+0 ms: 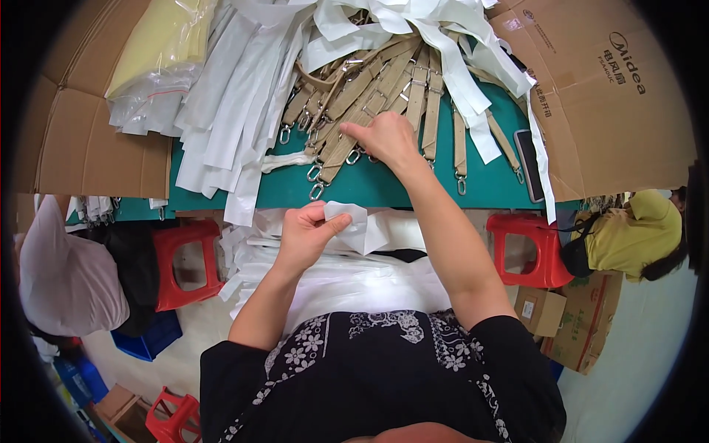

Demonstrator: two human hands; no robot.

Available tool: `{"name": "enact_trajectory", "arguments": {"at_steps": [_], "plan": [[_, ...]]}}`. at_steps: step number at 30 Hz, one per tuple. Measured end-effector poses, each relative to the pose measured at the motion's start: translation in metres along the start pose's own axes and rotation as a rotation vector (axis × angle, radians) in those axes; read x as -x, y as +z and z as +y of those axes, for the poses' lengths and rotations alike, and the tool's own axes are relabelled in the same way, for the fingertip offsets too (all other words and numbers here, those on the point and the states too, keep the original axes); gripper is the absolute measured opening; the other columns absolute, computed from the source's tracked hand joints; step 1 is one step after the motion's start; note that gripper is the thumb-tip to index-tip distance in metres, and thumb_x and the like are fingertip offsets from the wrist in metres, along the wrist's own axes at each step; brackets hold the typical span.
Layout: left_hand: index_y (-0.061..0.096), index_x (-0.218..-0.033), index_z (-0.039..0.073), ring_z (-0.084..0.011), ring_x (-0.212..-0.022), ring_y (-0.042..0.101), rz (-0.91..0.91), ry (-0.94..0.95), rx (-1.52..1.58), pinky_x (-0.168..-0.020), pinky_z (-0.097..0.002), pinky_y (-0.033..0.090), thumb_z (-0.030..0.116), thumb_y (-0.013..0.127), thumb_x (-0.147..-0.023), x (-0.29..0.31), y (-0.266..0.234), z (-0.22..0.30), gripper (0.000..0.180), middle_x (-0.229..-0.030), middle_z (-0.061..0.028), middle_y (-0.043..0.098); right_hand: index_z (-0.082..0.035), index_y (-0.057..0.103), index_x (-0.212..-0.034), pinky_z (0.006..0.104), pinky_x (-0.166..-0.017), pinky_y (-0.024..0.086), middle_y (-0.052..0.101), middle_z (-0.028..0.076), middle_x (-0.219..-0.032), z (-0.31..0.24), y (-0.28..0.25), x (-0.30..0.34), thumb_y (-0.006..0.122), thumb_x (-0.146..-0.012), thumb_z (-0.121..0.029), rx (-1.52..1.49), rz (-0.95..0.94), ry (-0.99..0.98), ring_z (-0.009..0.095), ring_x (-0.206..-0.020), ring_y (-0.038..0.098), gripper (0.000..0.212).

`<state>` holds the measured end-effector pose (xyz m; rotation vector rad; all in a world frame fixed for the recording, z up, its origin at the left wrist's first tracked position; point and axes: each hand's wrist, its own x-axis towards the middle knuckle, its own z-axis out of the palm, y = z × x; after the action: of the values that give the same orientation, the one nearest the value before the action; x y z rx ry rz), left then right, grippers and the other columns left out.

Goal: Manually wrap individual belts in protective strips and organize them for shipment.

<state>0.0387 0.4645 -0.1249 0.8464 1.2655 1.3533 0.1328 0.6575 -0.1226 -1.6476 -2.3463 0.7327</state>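
My left hand (303, 238) is closed, pinching the end of a white plastic sleeve (356, 221) between thumb and fingers, just off the table's near edge. My right hand (386, 140) is over a fanned pile of tan straps (360, 111) with metal buckles and oval clips at their ends. Its thumb sticks out to the left across the straps; the other fingers are bent down out of sight, so whether they grip a strap does not show. More white sleeves (244, 118) hang in a thick bunch left of the straps, and others (369, 284) are heaped over my lap.
Cardboard box flaps (605, 111) stand either side of the green table (281, 193). A phone (529, 166) lies at the right, yellow wrapped material (162, 52) at the far left. Red stools (188, 264) and two people, in white (70, 273) and yellow (635, 236), are alongside.
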Motion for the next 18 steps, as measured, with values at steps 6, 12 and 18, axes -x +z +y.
{"name": "enact_trajectory", "arguments": {"at_steps": [6,12,18], "plan": [[0.067,-0.078,-0.001,-0.0087,-0.067,0.052,0.041,0.039,-0.18,-0.06,-0.0217,0.041,0.001,0.069,-0.07,0.01,-0.004,-0.002,0.009,-0.075,-0.0034,0.059,-0.003,0.058,-0.079,0.0271,-0.052,0.045,0.058,0.004,-0.067,0.001,-0.004,0.016,0.061,-0.074,-0.028,-0.982,-0.15,0.203,0.014,-0.059,0.057,0.025],[0.067,-0.077,0.001,-0.0116,-0.065,0.053,0.077,0.3,-0.411,-0.056,-0.0232,0.041,-0.002,0.07,-0.065,0.015,0.004,0.002,0.013,-0.073,-0.0053,0.061,-0.007,0.05,-0.092,0.0181,-0.04,0.037,0.045,-0.002,-0.064,0.026,-0.044,0.046,0.047,-0.089,-0.028,-1.982,-0.658,0.286,0.008,-0.052,0.043,0.021],[0.066,-0.08,0.001,-0.0135,-0.065,0.056,0.087,0.484,-0.526,-0.056,-0.0237,0.043,-0.001,0.071,-0.064,0.013,0.016,-0.003,0.018,-0.074,-0.0064,0.063,-0.011,0.043,-0.081,0.0169,-0.037,0.029,0.037,-0.003,-0.062,0.007,-0.071,0.08,0.04,-0.091,-0.038,-1.82,-0.265,0.18,0.005,-0.05,0.036,0.029]]}}
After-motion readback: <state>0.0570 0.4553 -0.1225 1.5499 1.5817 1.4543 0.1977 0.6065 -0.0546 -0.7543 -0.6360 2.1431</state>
